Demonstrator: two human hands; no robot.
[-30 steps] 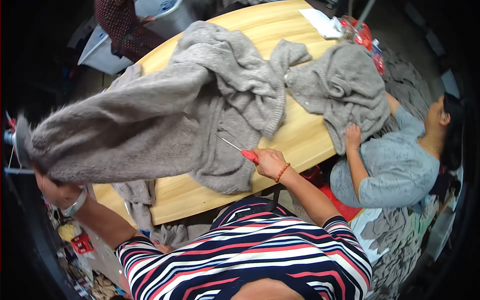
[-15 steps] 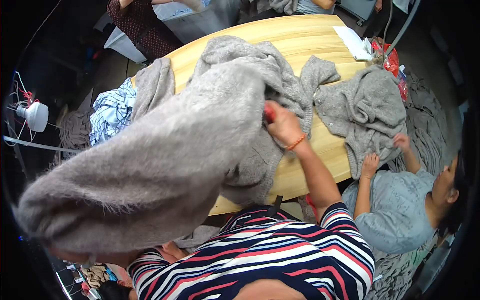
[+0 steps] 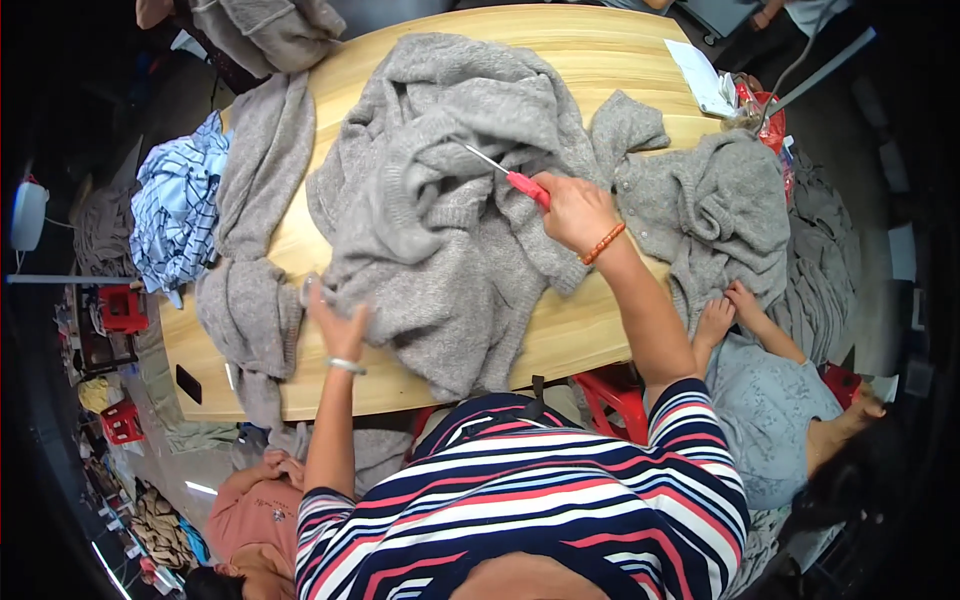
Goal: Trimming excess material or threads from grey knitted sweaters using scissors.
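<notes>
A heap of fluffy grey knitwear (image 3: 450, 290) lies across the middle of the table in front of me, its ribbed edges folded over one another. My right hand (image 3: 580, 212) is closed round the red handle of a slim tool (image 3: 522, 186) with a thin, pointed metal shaft. The shaft points up and left over the knitwear; its exact kind does not show. At the heap's left edge is my left hand (image 3: 335, 322), slightly blurred, with fingers apart and nothing in them. Whether it touches the wool I cannot tell.
The light wooden table (image 3: 590, 345) also bears grey knitwear (image 3: 265, 170) and a blue checked cloth (image 3: 180, 205) on the left, plus a phone (image 3: 188, 384). At right, a co-worker's hands (image 3: 722, 312) rest at a grey cardigan (image 3: 715, 205). Another person (image 3: 262, 510) sits lower left.
The grey knitwear, swung out large toward the lower left before, now lies on the table. My left hand has come into view beside it. The red-handled tool now shows its metal shaft.
</notes>
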